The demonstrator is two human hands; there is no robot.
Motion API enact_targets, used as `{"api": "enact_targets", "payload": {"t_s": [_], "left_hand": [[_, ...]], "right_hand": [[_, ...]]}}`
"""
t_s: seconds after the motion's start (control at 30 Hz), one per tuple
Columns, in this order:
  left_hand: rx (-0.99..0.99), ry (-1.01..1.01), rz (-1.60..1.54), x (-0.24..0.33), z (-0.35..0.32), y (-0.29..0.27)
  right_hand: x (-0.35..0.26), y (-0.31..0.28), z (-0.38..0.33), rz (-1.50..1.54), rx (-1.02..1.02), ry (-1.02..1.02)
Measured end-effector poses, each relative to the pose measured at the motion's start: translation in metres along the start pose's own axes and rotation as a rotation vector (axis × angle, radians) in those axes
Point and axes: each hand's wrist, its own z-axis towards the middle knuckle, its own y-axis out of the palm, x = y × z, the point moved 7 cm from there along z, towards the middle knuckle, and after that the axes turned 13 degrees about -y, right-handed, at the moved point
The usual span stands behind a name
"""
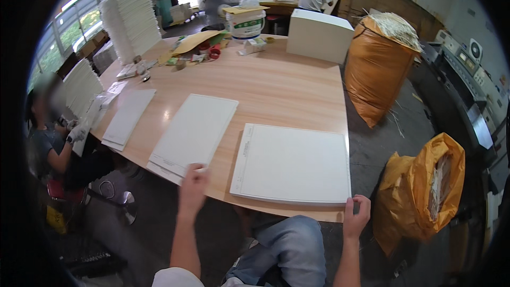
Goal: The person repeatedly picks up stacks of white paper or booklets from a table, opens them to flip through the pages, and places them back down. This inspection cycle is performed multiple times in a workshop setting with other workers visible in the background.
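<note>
My left hand is closed at the near right corner of the middle stack of white printed sheets. Its fingertips are pinched together and slightly blurred; what they hold, if anything, I cannot make out. My right hand is at the near right corner of a thicker stack of white sheets, with thumb and fingers bent but apart. The thumb is beside the corner of that stack, which lies squared up near the table's front edge.
A smaller sheet pile lies left, near a seated gloved co-worker. Tall white stacks, a white bucket and a white box stand farther back. Orange sacks of paper strips flank the wooden table on the right.
</note>
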Motion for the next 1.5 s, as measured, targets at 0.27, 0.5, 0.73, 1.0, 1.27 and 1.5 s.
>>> {"api": "enact_targets", "payload": {"t_s": [0.27,0.5,0.73,1.0,1.27,1.5], "left_hand": [[-0.654,0.956,0.188,0.138,-0.093,0.23],[-0.789,0.655,-0.058,0.105,-0.078,0.248],[-0.824,0.722,0.047,0.115,-0.079,0.25],[-0.886,0.723,0.051,0.119,-0.081,0.247],[-0.913,0.332,-0.262,0.109,-0.079,0.25],[-0.827,0.806,0.004,0.129,-0.092,0.242]], "right_hand": [[0.031,0.008,0.006,-0.142,-0.56,0.336],[-0.01,0.012,0.054,0.217,-0.396,0.425],[-0.011,0.037,0.063,0.354,-0.246,0.418],[-0.005,0.048,0.059,0.964,-0.167,0.766],[-0.008,0.045,0.067,0.555,-0.265,0.531],[-0.011,0.052,0.068,0.935,-0.195,0.758]]}}
